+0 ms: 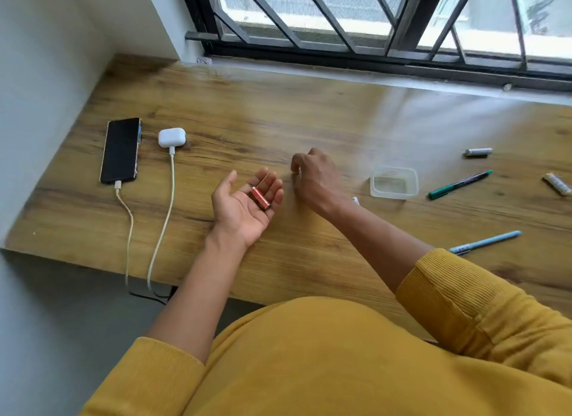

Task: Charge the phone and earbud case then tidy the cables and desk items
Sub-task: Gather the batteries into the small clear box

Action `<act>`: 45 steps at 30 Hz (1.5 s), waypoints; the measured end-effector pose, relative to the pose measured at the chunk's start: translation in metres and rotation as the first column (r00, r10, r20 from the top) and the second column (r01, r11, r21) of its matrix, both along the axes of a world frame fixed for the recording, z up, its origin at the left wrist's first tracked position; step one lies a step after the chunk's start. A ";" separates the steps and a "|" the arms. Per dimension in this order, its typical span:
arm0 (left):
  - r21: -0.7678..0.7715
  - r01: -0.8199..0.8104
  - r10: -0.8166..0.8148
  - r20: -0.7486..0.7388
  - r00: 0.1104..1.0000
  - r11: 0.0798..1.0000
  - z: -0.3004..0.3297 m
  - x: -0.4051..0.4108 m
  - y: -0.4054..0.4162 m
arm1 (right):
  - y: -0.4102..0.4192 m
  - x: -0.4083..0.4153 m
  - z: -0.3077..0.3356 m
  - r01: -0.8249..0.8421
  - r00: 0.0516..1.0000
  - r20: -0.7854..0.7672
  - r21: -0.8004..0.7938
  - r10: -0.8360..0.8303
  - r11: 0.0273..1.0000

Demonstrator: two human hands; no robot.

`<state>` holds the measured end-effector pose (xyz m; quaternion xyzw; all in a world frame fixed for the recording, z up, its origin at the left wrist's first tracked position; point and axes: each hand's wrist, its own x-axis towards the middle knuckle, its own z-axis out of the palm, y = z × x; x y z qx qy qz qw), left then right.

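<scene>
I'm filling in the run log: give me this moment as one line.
phone: plugged in | earbud case: plugged in | left hand: palm up, red battery on it | right hand: curled, contents unclear | plastic tub: empty

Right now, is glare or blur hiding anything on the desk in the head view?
Head view: window glare washes a pale streak across the desk toward the clear container, dulling its rim; wide-angle bends the window frame; the right hand is slightly soft; the red battery on the left hand reads clearly.
</scene>
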<state>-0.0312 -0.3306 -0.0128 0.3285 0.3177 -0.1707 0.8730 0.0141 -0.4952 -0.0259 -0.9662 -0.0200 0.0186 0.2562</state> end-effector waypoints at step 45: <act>-0.110 0.225 -0.219 0.059 0.974 0.968 -0.014 0.015 -0.065 | -0.074 -0.059 0.038 0.165 0.949 -0.219 -0.263 -0.225 0.951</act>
